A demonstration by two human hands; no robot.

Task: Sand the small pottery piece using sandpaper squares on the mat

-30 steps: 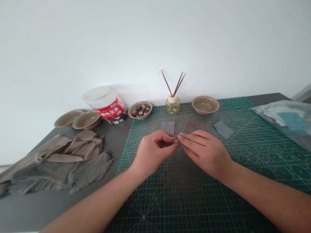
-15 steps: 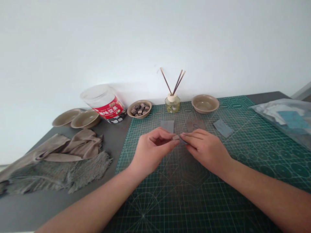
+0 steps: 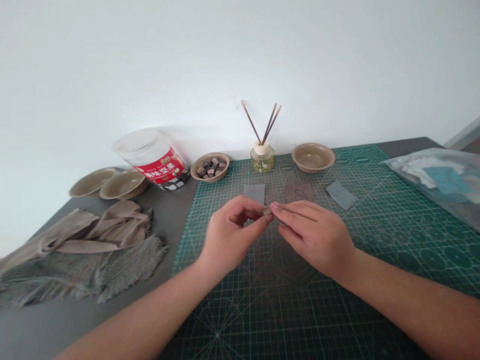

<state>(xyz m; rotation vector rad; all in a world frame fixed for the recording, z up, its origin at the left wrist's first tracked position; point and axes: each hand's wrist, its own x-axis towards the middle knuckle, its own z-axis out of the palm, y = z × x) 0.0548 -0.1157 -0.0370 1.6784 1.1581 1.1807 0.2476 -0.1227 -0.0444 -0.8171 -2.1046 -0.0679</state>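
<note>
Between the thumb and fingers of my left hand [image 3: 234, 232] is pinched a small pinkish-grey stone block [image 3: 267, 211]. My right hand [image 3: 318, 232] presses close against it, fingertips touching the block's right end. Under those fingers a thin dark edge shows, which looks like a piece of sandpaper [image 3: 280, 221]; most of it is hidden. Both hands are held above the green cutting mat [image 3: 240, 320]. Just beyond them lie a grey sheet [image 3: 255, 192], a brownish sheet with handwriting [image 3: 300, 191] and a bluish-grey sheet [image 3: 341, 195].
Small blocks fill a bowl [image 3: 192, 172] near the wall. A reed diffuser [image 3: 262, 159] and another bowl [image 3: 313, 156] stand along the back. Left are a red-labelled plastic jar [image 3: 159, 165], two bowls [image 3: 123, 187] and a crumpled cloth [image 3: 93, 250]. A plastic bag [image 3: 446, 180] lies right.
My right fingertips have moved left onto the block, closing the small gap and covering more of it. The whole view has shifted slightly.
</note>
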